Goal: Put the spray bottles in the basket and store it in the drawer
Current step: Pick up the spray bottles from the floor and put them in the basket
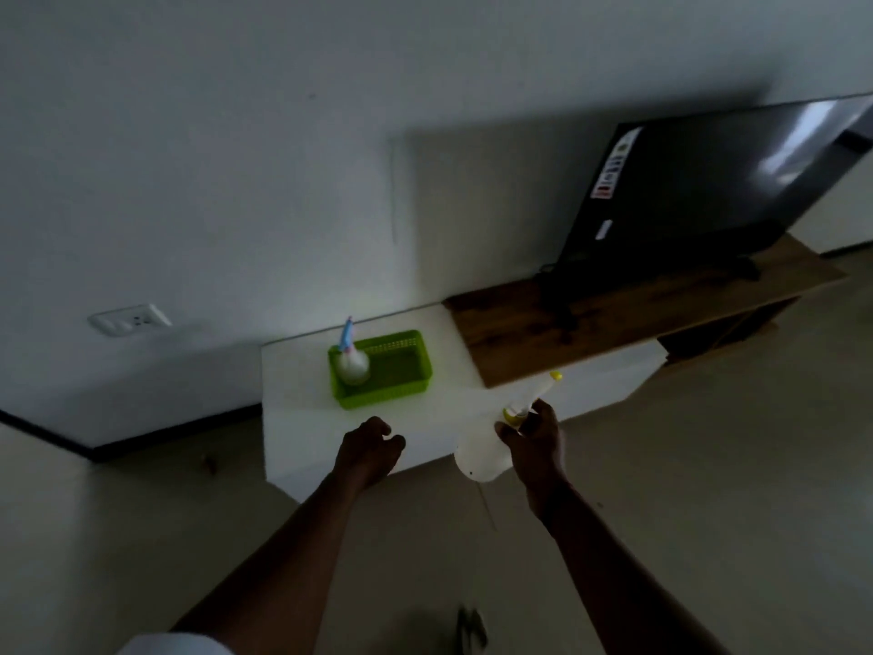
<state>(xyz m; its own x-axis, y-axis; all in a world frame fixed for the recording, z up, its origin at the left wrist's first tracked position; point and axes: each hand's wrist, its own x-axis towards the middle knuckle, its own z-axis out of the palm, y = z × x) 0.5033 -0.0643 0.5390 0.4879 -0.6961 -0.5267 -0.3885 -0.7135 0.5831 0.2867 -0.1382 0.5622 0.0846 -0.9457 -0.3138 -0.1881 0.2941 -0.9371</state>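
The right hand (536, 442) is closed around the neck of the yellow-nozzle spray bottle (491, 446), thumb and fingers wrapped just below the trigger head. The bottle is tilted, base toward the person and nozzle pointing to 1 o'clock, and it hangs in the air off the near edge of the white cabinet top (302, 418).

The left hand (366, 449) holds nothing. Its fingers are loosely curled, half open, and it hovers over the near edge of the cabinet top at roughly 6 o'clock from the green basket (401, 371).

The basket sits on the cabinet top, well apart from both hands. The blue-nozzle spray bottle (352, 359) stands upright inside it, in the 9 o'clock end. The 3 o'clock end is free.

Judged status: one bottle stored, one in transit, basket not yet moved. No drawer front can be made out in this dim view.

Hazards:
- Grip is on the neck only. A tilted, bottom-heavy bottle may swing or slip.
- Fingers lie near the trigger; a squeeze may discharge liquid.
- Lowering the bottle too far toward 9 o'clock may knock over the standing bottle.
- The basket looks light. An off-centre placement may tip or slide it, as the left hand is not steadying it.
- A television (708, 191) stands at 2 o'clock; stray spray should be kept away from it.
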